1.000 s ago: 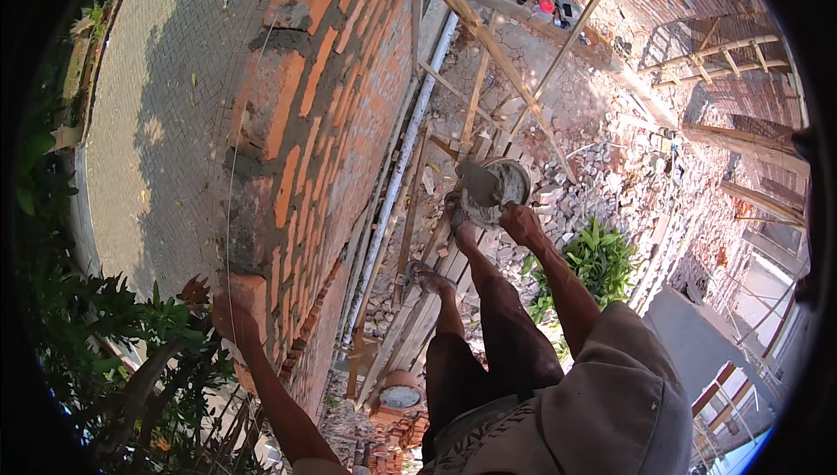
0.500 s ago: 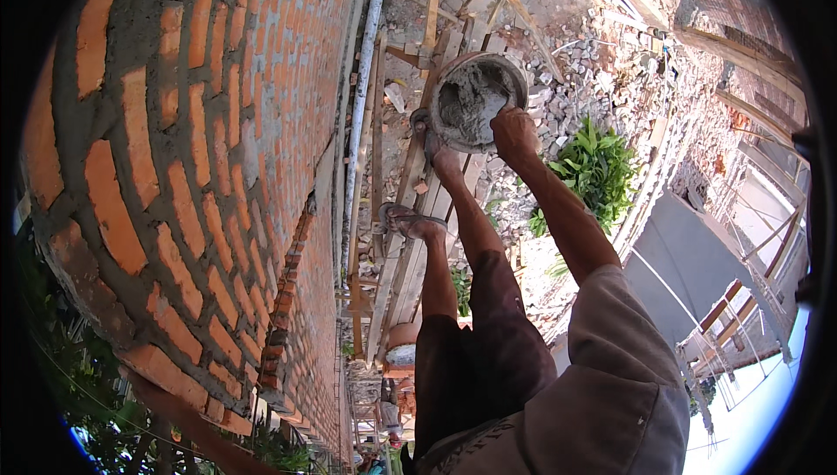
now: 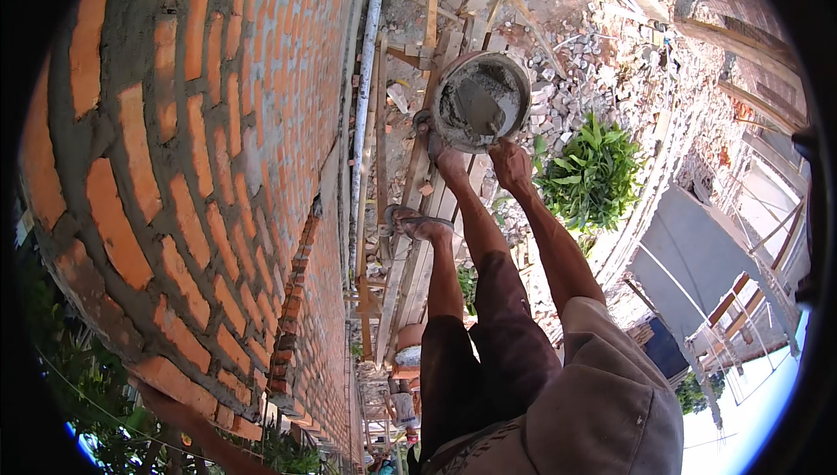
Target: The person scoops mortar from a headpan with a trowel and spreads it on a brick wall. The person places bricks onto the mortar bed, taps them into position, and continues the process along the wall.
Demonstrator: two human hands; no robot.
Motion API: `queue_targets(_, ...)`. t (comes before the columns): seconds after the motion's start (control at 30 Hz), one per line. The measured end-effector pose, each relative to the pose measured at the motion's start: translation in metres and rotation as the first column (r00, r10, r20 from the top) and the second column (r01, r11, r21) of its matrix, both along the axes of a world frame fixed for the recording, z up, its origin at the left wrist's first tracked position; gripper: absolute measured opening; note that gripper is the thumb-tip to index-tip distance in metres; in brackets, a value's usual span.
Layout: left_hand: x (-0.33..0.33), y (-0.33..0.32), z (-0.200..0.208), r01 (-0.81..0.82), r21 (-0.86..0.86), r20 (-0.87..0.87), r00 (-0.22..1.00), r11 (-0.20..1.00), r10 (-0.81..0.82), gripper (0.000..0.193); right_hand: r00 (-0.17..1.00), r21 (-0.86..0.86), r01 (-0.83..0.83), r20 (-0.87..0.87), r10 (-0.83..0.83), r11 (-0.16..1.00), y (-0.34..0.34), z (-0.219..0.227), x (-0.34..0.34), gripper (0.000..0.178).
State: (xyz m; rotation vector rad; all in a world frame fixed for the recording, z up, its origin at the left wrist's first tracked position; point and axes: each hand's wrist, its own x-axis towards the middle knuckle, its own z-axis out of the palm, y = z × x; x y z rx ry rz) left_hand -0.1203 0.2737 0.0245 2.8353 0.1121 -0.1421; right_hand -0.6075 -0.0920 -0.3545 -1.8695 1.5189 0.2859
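Observation:
My right hand (image 3: 510,164) is closed round the handle of a trowel (image 3: 486,115), at the near right rim of a round bucket (image 3: 527,96). Its blade lies in the wet grey mortar (image 3: 488,81) inside the bucket. The bucket stands on wooden planks (image 3: 410,270), just beyond my sandalled feet. At the lower left, my left forearm (image 3: 196,436) reaches toward the end of the brick wall (image 3: 113,222); the left hand itself cannot be made out. Grey mortar fills the joints between the orange bricks.
A pale pipe (image 3: 360,118) runs along the wall's foot. Wooden props (image 3: 519,9) stand beyond the bucket. Broken rubble (image 3: 580,74) and a leafy green plant (image 3: 593,174) lie on the right. Another person (image 3: 403,410) is far off at the bottom.
The trowel blade now shows in the mortar, and my right hand has moved slightly nearer to me. My view has shifted a little; the left forearm stays by the wall.

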Motion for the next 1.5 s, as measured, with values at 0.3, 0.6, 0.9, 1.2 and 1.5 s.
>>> queue_targets(0.3,0.015,0.038,-0.004,0.097,0.056,0.036,0.994,0.994,-0.099,0.067,0.978,0.1,0.157,-0.157,-0.14,0.983,0.024,-0.052,0.035,0.027)
queue_targets(0.6,0.001,0.014,-0.002,-0.064,-0.116,-0.044,0.997,0.991,0.059,0.066,0.86,0.501,0.34,0.177,-0.479,0.796,0.017,-0.039,0.017,0.028)
queue_targets(0.9,0.005,0.032,-0.011,0.082,0.184,0.029,0.996,0.979,-0.089,0.056,0.835,0.469,0.345,0.242,-0.494,0.813,0.041,0.052,0.012,0.032)
queue_targets(1.2,-0.016,0.019,-0.04,0.154,0.198,0.058,0.984,0.968,-0.168,0.059,0.896,0.342,0.099,0.378,-0.233,0.934,-0.018,0.218,0.125,0.026)
queue_targets(1.5,-0.011,0.031,-0.093,0.002,-0.179,0.208,0.977,0.984,0.036,0.046,0.644,0.313,-0.042,0.735,-0.214,0.949,-0.092,0.407,0.326,0.024)
